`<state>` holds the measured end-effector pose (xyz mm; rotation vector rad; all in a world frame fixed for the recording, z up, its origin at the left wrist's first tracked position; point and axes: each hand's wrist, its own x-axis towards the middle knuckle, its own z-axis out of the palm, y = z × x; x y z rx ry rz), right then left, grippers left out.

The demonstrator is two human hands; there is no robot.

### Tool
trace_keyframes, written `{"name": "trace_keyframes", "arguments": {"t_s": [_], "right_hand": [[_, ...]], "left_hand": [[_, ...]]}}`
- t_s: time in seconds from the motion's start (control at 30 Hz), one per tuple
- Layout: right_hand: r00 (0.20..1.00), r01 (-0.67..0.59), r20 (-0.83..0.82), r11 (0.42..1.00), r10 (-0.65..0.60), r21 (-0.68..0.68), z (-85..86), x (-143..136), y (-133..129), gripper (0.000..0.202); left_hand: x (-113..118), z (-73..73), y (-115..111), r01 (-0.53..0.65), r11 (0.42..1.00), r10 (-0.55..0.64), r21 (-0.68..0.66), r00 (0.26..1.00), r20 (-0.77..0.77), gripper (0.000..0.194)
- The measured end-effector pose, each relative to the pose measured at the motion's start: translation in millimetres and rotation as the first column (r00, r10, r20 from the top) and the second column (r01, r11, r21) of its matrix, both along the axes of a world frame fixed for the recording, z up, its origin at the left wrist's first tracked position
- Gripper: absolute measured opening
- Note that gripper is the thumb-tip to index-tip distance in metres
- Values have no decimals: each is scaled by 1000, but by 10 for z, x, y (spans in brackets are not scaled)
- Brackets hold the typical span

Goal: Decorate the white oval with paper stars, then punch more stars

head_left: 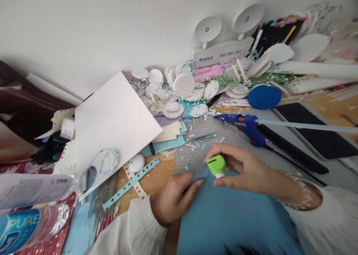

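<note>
A small green and white craft punch [216, 165] is held between the thumb and fingers of my right hand [237, 169], above the far edge of a large blue sheet [223, 217]. My left hand [177, 197] rests by the sheet's upper left corner, its thumb and index finger curled toward each other; whether it pinches the sheet's edge is too small to tell. Tiny blue paper bits [200, 146] lie on the grey cutting mat [192, 159] just beyond. A blue strip with punched star holes [131, 184] lies left of my left hand.
A blue glue gun [243, 126] lies on the mat, with a tablet [316, 130] to its right. White discs [183, 85] pile up along the wall. At the left are a white board [114, 124] and a plastic bottle [33, 225].
</note>
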<state>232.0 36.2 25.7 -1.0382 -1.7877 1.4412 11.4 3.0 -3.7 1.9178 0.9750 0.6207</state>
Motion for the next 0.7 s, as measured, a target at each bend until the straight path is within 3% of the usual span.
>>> {"name": "trace_keyframes", "arguments": {"t_s": [0.17, 0.33, 0.5, 0.7], "right_hand": [[989, -61, 144, 967, 25, 247, 51, -22, -43, 23], [978, -30, 196, 893, -66, 449, 60, -62, -94, 34], [970, -47, 233, 875, -76, 482, 19, -69, -121, 42], [976, -97, 218, 863, -16, 496, -31, -59, -117, 42]], "left_hand": [[-12, -14, -6, 45, 997, -42, 55, 997, -57, 27], [-5, -2, -12, 85, 991, -74, 103, 991, -109, 22], [5, -3, -12, 98, 978, -69, 182, 985, -159, 20], [10, -11, -8, 102, 982, -79, 156, 985, -151, 22]]}}
